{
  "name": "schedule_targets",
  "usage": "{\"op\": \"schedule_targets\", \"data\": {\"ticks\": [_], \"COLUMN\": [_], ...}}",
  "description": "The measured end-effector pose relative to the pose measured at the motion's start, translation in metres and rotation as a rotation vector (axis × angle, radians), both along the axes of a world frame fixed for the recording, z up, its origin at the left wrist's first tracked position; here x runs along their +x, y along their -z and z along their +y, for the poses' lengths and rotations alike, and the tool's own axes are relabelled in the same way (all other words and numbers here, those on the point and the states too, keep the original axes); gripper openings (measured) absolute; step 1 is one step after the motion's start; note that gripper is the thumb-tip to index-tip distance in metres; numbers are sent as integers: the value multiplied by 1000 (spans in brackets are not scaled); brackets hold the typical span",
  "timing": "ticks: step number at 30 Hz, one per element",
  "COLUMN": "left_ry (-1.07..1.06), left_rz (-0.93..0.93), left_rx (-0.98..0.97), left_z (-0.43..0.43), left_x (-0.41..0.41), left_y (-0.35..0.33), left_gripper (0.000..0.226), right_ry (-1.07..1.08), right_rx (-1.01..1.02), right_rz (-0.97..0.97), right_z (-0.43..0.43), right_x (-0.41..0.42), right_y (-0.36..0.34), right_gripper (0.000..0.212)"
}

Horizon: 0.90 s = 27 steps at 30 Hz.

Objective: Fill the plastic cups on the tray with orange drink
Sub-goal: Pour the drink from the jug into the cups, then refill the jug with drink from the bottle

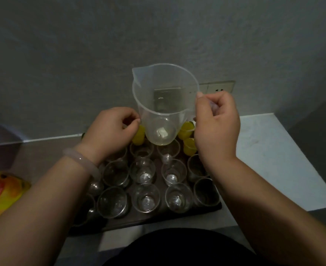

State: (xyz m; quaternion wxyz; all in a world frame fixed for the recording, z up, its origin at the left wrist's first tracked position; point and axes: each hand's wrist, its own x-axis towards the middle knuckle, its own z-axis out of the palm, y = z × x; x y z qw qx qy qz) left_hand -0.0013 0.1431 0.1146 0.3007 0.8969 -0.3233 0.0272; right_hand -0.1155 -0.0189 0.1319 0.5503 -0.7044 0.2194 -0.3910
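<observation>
A dark rectangular tray (177, 215) holds rows of small clear plastic cups (144, 196) standing upright, most of them empty. At the tray's far edge, a few cups hold orange drink (186, 129). Above that far row, a clear plastic jug (164, 100) is held tilted, almost empty, with its spout pointing away.

Both forearms are bare, with no sleeves showing anywhere along them. A smooth, pale pink, translucent bangle (81, 162) circles the left wrist, thick and rounded. The right wrist carries nothing. The hands wear no rings or gloves. Low at the frame's bottom edge, a dark black garment (177, 248) covers the torso.
</observation>
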Motion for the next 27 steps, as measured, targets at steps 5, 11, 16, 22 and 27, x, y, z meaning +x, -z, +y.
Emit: {"op": "schedule_targets", "data": {"ticks": [5,11,16,22,27], "left_ry": [-62,-114,-129,-169,-224], "left_rz": [0,25,27,15,26], "left_rx": [-7,-20,-16,0,-15], "left_z": [41,84,106,116,124], "left_x": [3,3,1,-3,-10], "left_y": [-3,-2,0,1,-1], "left_gripper": [10,10,12,8,7], "right_ry": [-54,-72,-99,-127,-156], "right_rx": [28,45,39,21,17], "right_rz": [4,8,4,15,35], "right_z": [39,82,104,114,121], "right_x": [10,21,22,21,20], "right_y": [2,7,9,9,5], "right_gripper": [20,20,18,19,18]}}
